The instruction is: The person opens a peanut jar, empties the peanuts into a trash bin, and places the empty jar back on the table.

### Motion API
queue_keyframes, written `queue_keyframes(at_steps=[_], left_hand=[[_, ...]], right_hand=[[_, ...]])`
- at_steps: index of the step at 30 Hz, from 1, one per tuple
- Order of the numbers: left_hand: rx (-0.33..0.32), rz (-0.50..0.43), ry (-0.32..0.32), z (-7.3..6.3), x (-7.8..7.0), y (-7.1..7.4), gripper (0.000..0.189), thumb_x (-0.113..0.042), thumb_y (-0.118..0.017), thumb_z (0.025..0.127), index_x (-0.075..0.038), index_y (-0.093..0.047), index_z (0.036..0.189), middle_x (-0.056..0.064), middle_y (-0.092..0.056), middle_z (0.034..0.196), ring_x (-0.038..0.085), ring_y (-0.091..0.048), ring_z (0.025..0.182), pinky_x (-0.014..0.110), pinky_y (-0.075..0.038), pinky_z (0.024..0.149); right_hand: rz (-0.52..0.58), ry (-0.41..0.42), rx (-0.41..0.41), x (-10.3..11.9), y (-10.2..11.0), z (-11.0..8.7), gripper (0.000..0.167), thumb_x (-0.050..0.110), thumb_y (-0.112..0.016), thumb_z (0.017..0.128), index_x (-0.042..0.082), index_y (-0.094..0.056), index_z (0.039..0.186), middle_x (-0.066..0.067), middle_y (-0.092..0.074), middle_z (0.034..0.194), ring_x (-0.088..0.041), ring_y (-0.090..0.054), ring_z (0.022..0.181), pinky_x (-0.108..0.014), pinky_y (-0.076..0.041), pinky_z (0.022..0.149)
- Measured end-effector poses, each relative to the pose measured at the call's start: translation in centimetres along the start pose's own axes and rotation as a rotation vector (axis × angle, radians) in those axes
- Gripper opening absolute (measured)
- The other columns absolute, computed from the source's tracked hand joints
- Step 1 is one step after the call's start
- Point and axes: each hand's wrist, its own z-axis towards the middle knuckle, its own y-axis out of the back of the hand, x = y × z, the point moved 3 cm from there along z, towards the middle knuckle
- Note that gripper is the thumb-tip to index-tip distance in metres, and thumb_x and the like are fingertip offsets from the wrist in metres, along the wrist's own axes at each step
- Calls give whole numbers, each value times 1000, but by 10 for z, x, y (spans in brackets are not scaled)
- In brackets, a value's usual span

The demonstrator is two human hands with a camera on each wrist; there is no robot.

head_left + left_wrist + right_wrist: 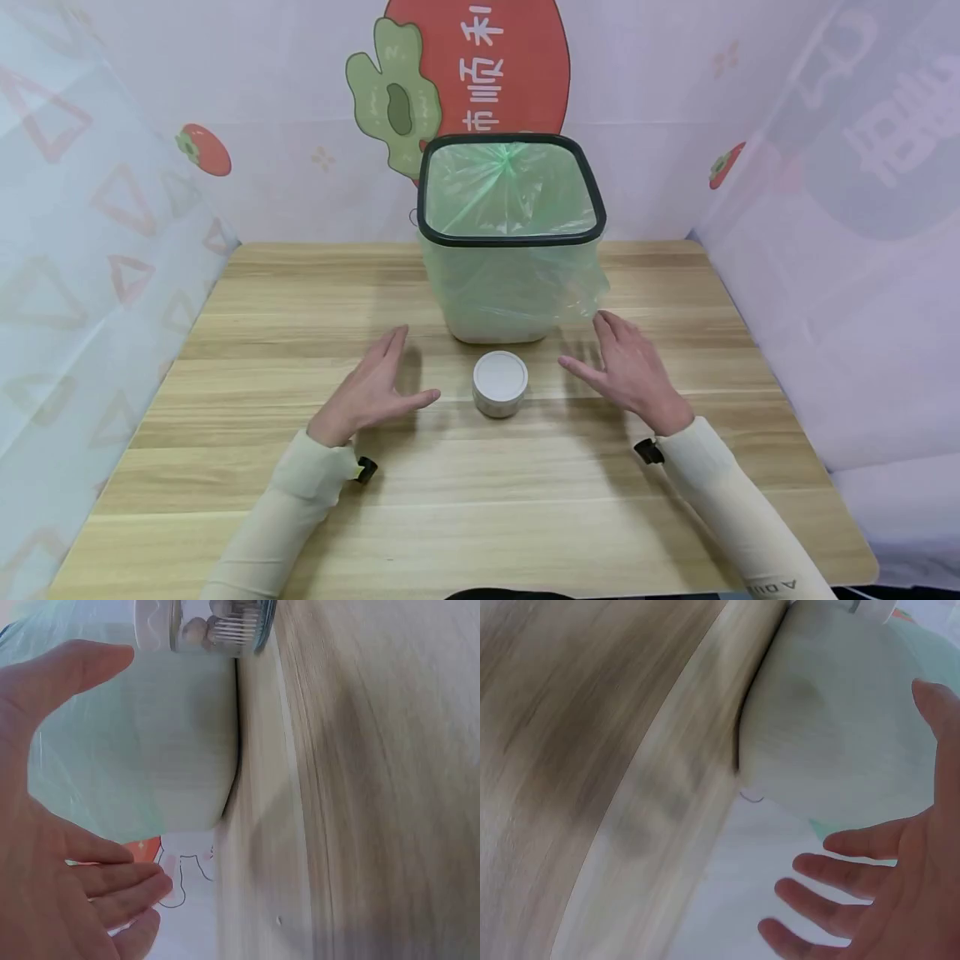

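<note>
A small clear jar with a white lid [500,377] stands upright on the wooden table. Through its side, the left wrist view shows several small round brownish pieces in the jar [202,630]. My left hand [373,390] is held to the left of the jar, thumb spread from the fingers, nothing in it. On the other side, my right hand [626,365] is apart from the jar, its fingers extended and the palm bare. Behind the jar stands a whitish trash bin [491,321] with a black rim, and a thin green plastic bag [517,187] lines it.
The wooden tabletop [225,400] extends around the jar and bin. Printed white sheeting [300,183] hangs behind and along both sides. Small black wrist devices [365,470] sit at the cuffs of the light sleeves.
</note>
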Motion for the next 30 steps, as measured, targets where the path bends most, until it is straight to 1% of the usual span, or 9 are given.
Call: queue_keyframes(at_steps=[4, 7, 10, 14, 19, 23, 27, 30], left_hand=[[-21, -27, -29, 1, -5, -1, 120, -63, -79, 83, -2, -19, 167, 21, -26, 173, 41, -28, 160, 60, -32, 127], [-26, -62, -55, 2, -9, -4, 117, -59, -82, 82, -2, -23, 166, 20, -31, 171, 41, -30, 159, 60, -31, 128], [-22, -96, -75, 3, -12, -7, 114, -55, -84, 81, -1, -28, 164, 22, -36, 168, 42, -32, 158, 59, -31, 128], [-14, -133, -89, 5, -16, -12, 111, -53, -86, 79, 0, -33, 162, 21, -41, 165, 41, -37, 155, 59, -35, 126], [-3, -178, -105, 6, -19, -17, 109, -49, -88, 80, -1, -34, 161, 19, -44, 164, 39, -41, 152, 59, -37, 124], [-11, -219, -120, 6, -20, -21, 105, -46, -90, 79, -2, -38, 159, 17, -49, 160, 38, -46, 149, 60, -40, 122], [-11, -284, -127, 7, -22, -26, 101, -43, -91, 79, -4, -41, 157, 14, -52, 158, 36, -48, 148, 57, -41, 122], [9, -355, -121, 9, -23, -31, 97, -40, -92, 80, -5, -43, 156, 14, -53, 158, 36, -48, 149, 54, -40, 124]], right_hand=[[71, 38, -9, 7, 1, 0, 98, 65, -63, 97, 1, -30, 165, -26, -38, 166, -48, -39, 151, -65, -35, 122], [114, 67, -19, 14, 1, 0, 97, 64, -65, 97, 5, -29, 166, -23, -38, 167, -46, -39, 151, -64, -35, 122], [143, 103, -24, 21, 2, 0, 97, 63, -66, 97, 10, -26, 168, -19, -33, 171, -44, -36, 154, -63, -33, 125], [169, 143, -23, 30, 2, 0, 96, 61, -69, 96, 15, -25, 169, -13, -28, 174, -40, -32, 158, -61, -30, 127], [177, 185, -22, 40, 3, 0, 96, 60, -73, 93, 11, -33, 166, -13, -29, 174, -38, -32, 158, -59, -31, 127], [169, 204, -2, 48, 3, 0, 98, 65, -74, 90, 8, -38, 163, -14, -34, 171, -37, -38, 155, -58, -35, 126], [157, 226, 8, 55, 2, 1, 99, 68, -75, 87, 11, -41, 161, -13, -43, 165, -36, -45, 150, -56, -39, 123], [155, 257, 14, 61, 0, 2, 98, 67, -77, 86, 10, -45, 158, -12, -48, 161, -35, -48, 147, -54, -40, 123]])
